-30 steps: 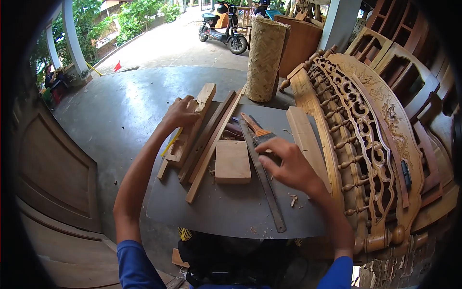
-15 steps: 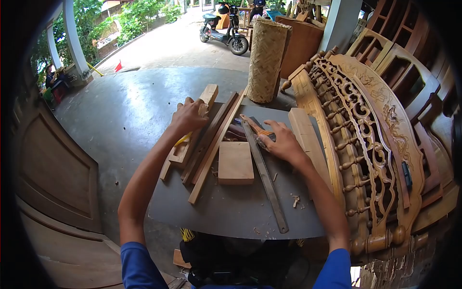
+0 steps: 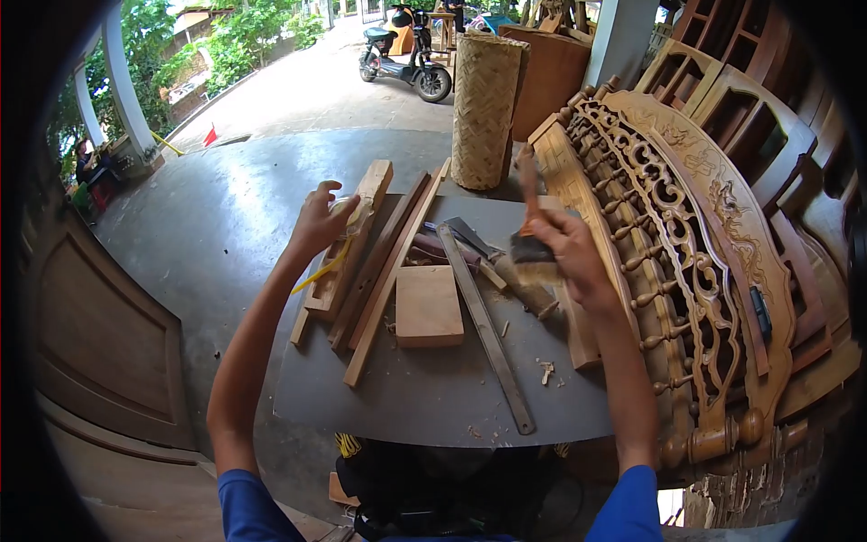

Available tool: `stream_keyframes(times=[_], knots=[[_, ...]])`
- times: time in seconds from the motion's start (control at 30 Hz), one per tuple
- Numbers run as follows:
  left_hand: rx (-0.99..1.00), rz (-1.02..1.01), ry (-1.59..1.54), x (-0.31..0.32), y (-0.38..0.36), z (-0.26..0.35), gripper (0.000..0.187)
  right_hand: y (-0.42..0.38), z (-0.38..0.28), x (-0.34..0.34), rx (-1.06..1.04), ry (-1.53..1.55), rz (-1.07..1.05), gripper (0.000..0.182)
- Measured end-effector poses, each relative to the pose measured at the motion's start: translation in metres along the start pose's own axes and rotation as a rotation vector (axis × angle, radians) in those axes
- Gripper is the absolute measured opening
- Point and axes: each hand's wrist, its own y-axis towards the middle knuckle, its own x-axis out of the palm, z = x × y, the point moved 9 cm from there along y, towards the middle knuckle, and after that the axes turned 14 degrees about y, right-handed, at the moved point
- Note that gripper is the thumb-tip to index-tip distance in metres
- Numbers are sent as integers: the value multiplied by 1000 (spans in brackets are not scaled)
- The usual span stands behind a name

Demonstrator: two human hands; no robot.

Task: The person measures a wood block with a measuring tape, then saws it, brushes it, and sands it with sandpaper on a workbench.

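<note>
My right hand (image 3: 573, 248) grips a paintbrush (image 3: 528, 217), its wooden handle up and its dark ferrule and pale bristles down, slightly blurred. My left hand (image 3: 321, 217) is at the left side of a pale wooden beam (image 3: 375, 194), fingers apart. Beside those fingers lies a pale, shiny thing I cannot make out, and a yellow strip (image 3: 325, 266) slants across the beam below. Between my hands are a square wood block (image 3: 429, 307), a flat metal bar (image 3: 486, 330) and a chisel-like tool with a wooden handle (image 3: 533, 296).
Long wood strips (image 3: 388, 271) lie on the grey tabletop (image 3: 397, 411), with shavings (image 3: 546, 370) at the right. A carved wooden headboard (image 3: 695, 244) leans along the right side. A woven bamboo roll (image 3: 488, 113) stands behind the table. A scooter (image 3: 406, 59) is parked farther back.
My right hand has lifted the paintbrush off the table and turned it handle up, uncovering the tools underneath. My left hand has shifted left from the beam's top to its side.
</note>
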Motion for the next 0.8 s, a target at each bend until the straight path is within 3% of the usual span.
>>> stream_keyframes(times=[0.03,0.13,0.23,0.27,0.33,0.4,0.5,0.63,0.8], knots=[[17,-17,76,-1,-11,11,56,-9,-19,-15,-112,-9,66,23],[263,280,578,-14,-40,52,46,-56,-62,-42,-347,61,196,18],[626,179,338,-4,-65,112,43,-97,-54,-79,-230,157,317,15],[751,33,286,19,-67,126,42,-108,-53,-79,-249,211,317,16],[993,-82,420,44,-90,165,44,-126,-48,-71,-289,321,309,21],[1120,-47,628,77,-90,182,44,-144,-35,-65,-290,202,351,21],[924,-524,770,105,-69,183,44,-164,-27,-44,-375,-50,329,21],[989,-564,779,111,-69,187,46,-180,-13,-30,-347,-76,256,21],[1134,-475,609,102,-88,195,44,-190,-2,-34,-473,-242,234,19]])
